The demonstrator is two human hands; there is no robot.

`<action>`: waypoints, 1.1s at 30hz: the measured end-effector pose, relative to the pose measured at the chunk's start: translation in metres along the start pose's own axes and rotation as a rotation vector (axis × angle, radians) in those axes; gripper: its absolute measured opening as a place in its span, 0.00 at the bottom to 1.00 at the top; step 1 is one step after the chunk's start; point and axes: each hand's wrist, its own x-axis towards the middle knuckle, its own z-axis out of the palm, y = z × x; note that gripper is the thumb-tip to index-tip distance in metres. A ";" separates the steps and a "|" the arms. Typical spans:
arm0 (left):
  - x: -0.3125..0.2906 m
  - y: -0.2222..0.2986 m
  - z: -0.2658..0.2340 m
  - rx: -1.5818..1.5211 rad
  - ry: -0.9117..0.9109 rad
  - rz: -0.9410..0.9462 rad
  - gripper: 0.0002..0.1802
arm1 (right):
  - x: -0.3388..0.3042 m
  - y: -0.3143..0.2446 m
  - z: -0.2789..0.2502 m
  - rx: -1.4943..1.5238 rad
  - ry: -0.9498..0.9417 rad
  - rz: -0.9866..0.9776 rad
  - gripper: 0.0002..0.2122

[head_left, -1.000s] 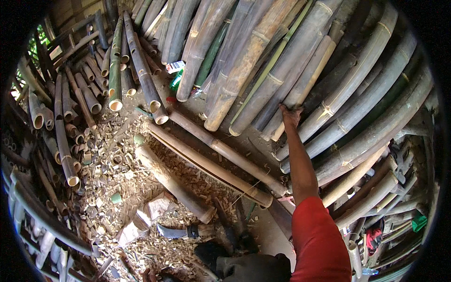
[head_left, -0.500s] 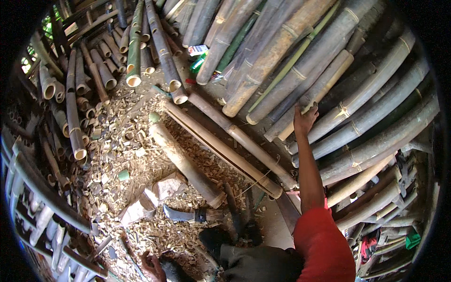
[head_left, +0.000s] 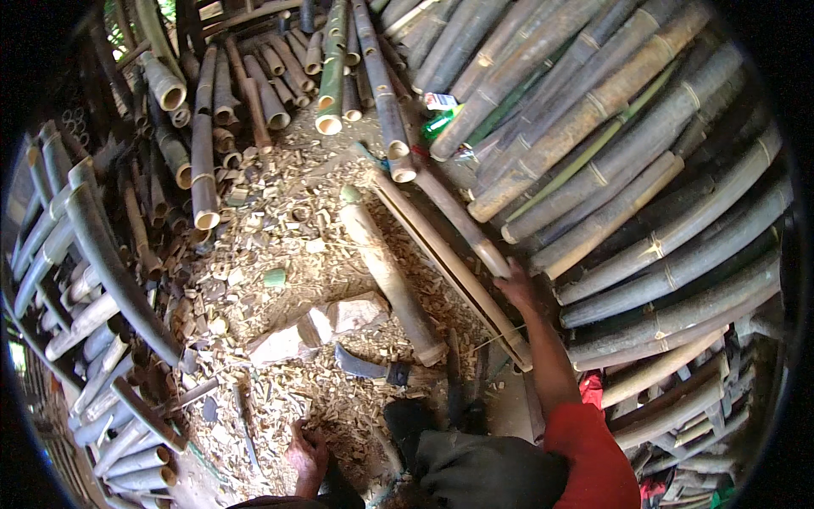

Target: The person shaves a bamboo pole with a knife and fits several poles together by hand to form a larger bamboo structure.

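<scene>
Bamboo pole (head_left: 462,225) is getting gripped near its end by the right hand (head_left: 515,286), fingers curled round it, while the left hand (head_left: 307,455) is resting loosely spread on the chip-covered ground (head_left: 280,246).

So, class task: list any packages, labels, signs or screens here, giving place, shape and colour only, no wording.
Green bottle: lies among the bamboo pole ends at upper centre; slim, bright green.
Its label: at the bottle's upper end; small white patch with red.
No signs or screens are in view.
</scene>
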 end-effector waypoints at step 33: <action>-0.005 -0.015 0.016 0.018 0.021 -0.019 0.19 | -0.123 -0.122 -0.004 -0.123 -0.162 -0.002 0.63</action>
